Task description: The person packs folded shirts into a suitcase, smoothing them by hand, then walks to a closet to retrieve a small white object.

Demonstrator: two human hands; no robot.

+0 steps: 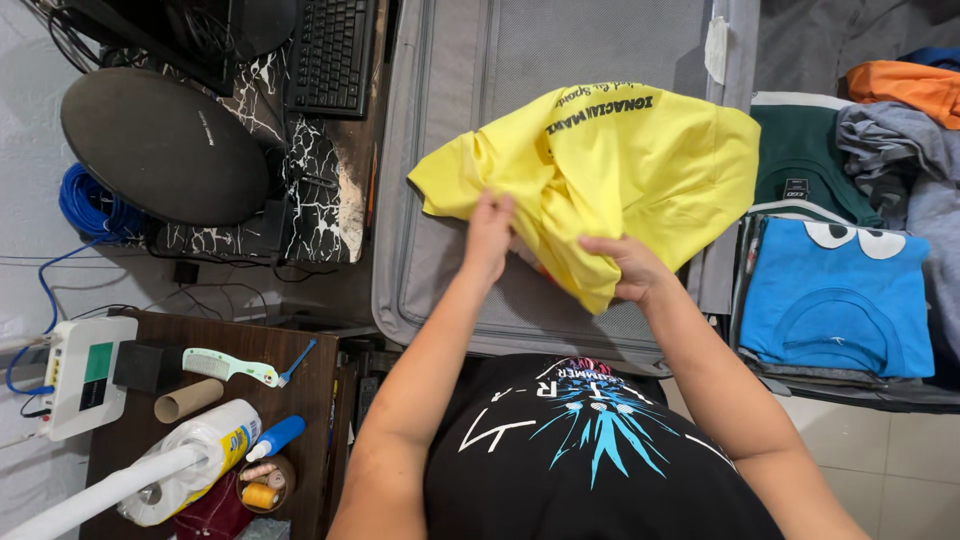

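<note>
Yellow fabric, a T-shirt, is held bunched above the open grey suitcase, which serves as the landmark for all positions below. The shirt is spread over the middle and right part of the suitcase lining, with its long axis running roughly left to right across the case; dark lettering is seen along its far edge but is not reproduced.

The left hand is closed on the near left fold of the shirt, fingers pinched into the cloth. The right hand is closed on the near lower fold, where the fabric hangs in a point toward the suitcase's near rim. The shirt lies away from both hands, toward the far side of the case; the two hands are about equally close to it, as both are in contact.

To the right of the suitcase, a folded blue shirt is stacked, with a dark green garment beyond it and grey and orange clothes further on. To the left of the suitcase, a black oval speaker and a keyboard are placed on a marbled tabletop.

The fingertips of both hands are hidden in the folds. The shirt's sleeves cannot be told apart within the bunching, and what lies beneath the cloth is concealed.
</note>
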